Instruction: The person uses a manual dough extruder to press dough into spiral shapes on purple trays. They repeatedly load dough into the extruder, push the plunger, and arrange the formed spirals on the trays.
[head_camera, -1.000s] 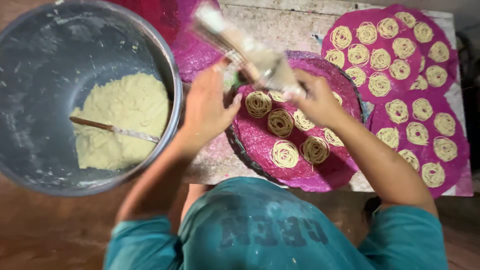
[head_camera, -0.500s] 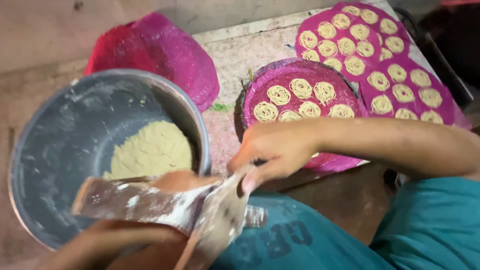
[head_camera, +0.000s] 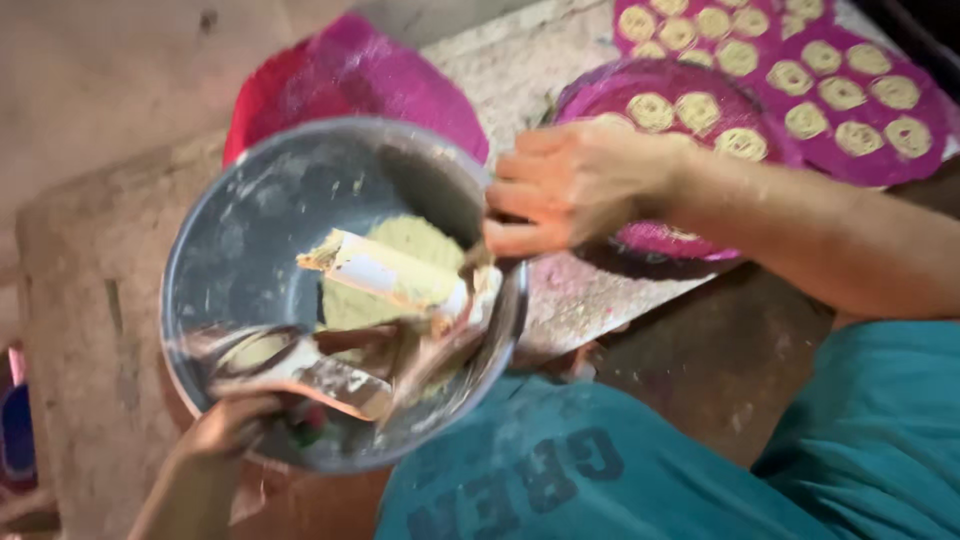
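Observation:
A large steel bowl (head_camera: 255, 205) with pale yellow dough (head_camera: 415, 240) sits in front of me. My left hand (head_camera: 228, 425) at the bowl's near rim grips a blurred metal dough press (head_camera: 300, 365) held over the bowl. My right hand (head_camera: 570, 185) is at the bowl's right rim, fingers closed on the end of a white plunger (head_camera: 385, 275) smeared with dough, which lies across the bowl.
A round pink plate (head_camera: 655, 240) carrying spiral dough pieces (head_camera: 650, 110) lies right of the bowl. Pink sheets (head_camera: 930, 135) with several more spirals lie behind it. A pink and red cloth (head_camera: 350, 75) lies beyond the bowl on the stone slab (head_camera: 95, 260).
Both hands left the pink plate and swung left with the press, ending over the bowl. The white plunger now shows apart from the press body.

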